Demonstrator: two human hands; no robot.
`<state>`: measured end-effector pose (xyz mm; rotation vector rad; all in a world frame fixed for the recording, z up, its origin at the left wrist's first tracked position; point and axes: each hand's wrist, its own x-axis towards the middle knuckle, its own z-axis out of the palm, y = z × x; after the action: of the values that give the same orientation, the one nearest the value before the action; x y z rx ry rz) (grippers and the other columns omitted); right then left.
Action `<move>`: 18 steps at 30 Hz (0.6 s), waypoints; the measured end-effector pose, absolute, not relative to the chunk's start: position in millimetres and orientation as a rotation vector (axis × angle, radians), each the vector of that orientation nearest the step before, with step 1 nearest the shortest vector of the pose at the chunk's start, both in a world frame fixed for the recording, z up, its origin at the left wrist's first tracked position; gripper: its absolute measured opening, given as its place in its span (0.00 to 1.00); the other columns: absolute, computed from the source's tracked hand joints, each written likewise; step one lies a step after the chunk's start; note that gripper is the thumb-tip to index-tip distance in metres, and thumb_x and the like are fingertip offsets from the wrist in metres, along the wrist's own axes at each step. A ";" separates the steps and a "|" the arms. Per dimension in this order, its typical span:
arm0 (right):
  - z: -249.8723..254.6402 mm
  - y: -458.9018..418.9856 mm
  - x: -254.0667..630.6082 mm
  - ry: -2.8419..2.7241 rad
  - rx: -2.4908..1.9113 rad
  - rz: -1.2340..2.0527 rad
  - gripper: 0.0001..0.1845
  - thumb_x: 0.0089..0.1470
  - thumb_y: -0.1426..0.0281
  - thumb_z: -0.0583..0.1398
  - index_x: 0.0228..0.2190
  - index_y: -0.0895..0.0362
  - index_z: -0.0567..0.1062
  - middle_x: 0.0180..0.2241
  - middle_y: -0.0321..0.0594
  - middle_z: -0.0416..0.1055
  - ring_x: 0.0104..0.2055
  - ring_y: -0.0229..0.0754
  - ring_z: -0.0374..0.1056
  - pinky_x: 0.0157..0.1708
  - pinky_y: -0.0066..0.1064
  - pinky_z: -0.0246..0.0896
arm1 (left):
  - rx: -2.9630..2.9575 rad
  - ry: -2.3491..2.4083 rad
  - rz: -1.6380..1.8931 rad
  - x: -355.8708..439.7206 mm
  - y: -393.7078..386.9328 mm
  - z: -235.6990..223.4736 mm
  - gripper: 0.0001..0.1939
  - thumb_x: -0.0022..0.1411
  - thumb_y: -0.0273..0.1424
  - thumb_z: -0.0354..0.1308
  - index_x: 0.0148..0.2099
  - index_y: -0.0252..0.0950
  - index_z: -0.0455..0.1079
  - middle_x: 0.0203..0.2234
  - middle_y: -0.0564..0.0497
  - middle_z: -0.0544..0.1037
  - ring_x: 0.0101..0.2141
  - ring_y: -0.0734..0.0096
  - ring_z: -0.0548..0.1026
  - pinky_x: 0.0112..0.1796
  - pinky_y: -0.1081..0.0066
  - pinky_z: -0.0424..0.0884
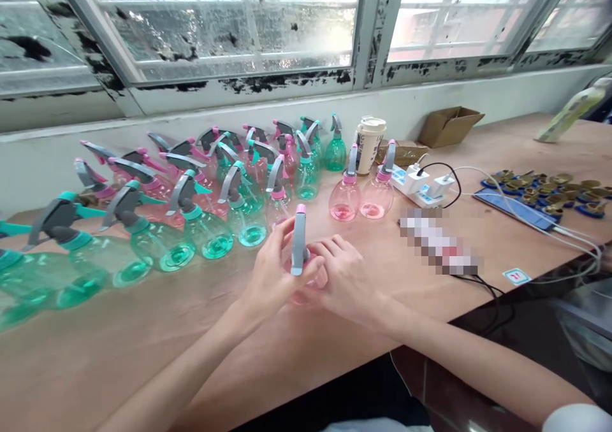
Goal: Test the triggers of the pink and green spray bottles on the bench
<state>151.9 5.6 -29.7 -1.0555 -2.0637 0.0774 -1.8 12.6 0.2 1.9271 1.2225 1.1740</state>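
A pink spray bottle [317, 278] with a grey trigger head stands in front of me on the table, held between both hands. My left hand [276, 266] is closed around the neck and spray head. Lower down, my right hand [347, 276] wraps the right side of the clear pink body and hides part of it. Just behind, two more pink spray bottles [344, 201] stand side by side, each showing a grey head and pink collar. To the left, a row of green spray bottles [217, 234] reaches toward the table's left edge.
More pink and green bottles [306, 177] crowd against the wall below the windows. A paper cup [370, 145], a cardboard box [449, 126] and a power strip [425, 193] with cables stand behind right. A phone [514, 209] lies beside several gold-and-blue pieces [564, 193]. The table's front edge [306, 386] is near me.
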 end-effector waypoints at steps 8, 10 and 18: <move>-52.5 26.1 132.1 -2.071 -0.720 0.245 0.31 0.49 0.47 0.64 0.45 0.57 0.71 0.44 0.50 0.76 0.49 0.56 0.71 0.50 0.51 0.62 | 1.839 1.212 1.299 -15.6 9.6 1.5 0.16 0.60 0.30 0.57 0.51 0.38 0.66 0.45 0.46 0.77 0.44 0.62 0.78 0.46 0.62 0.75; -60.2 38.4 146.1 -2.142 -0.614 0.347 0.37 0.50 0.46 0.64 0.53 0.57 0.67 0.51 0.52 0.74 0.56 0.57 0.68 0.57 0.54 0.58 | 1.816 1.188 1.307 -17.6 12.0 -1.0 0.16 0.59 0.27 0.55 0.51 0.38 0.66 0.46 0.46 0.77 0.42 0.64 0.79 0.45 0.63 0.75; -96.2 87.7 211.6 -2.294 -1.039 0.302 0.20 0.60 0.63 0.60 0.52 0.56 0.72 0.59 0.55 0.67 0.60 0.55 0.66 0.57 0.50 0.65 | 1.914 1.132 1.316 -18.6 27.7 -4.2 0.18 0.57 0.22 0.51 0.49 0.39 0.70 0.43 0.48 0.77 0.44 0.65 0.78 0.41 0.69 0.75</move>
<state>211.6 87.7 -96.2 -1.0392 -2.2939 0.3020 -18.6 27.7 -4.2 1.9139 1.1323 1.3158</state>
